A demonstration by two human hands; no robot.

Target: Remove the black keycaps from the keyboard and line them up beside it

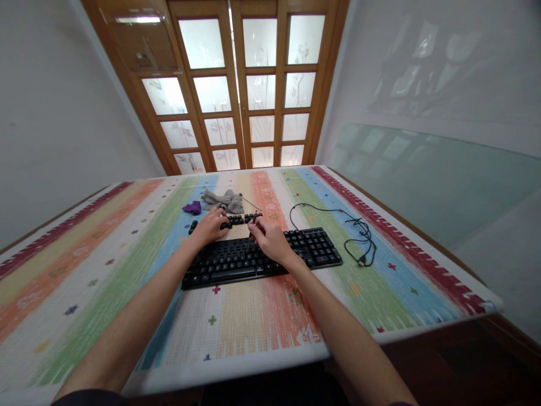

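Note:
A black keyboard (230, 274) lies on the striped tablecloth, with low dark stubs instead of full keycaps along part of its upper left. Behind it runs a row of loose black keycaps (236, 219). My left hand (212, 225) is over the left part of that row, its thumb and fingers closed on a dark keycap (225, 225). My right hand (268, 239) is above the middle of the keyboard, fingertips pinched round a small thin item that I cannot make out.
A grey cloth (224, 201) and a purple cloth (192, 208) lie behind the keycaps, with a thin rod (251, 202) beside them. The keyboard's black cable (359, 225) is looped to the right. The table's front edge is close to me.

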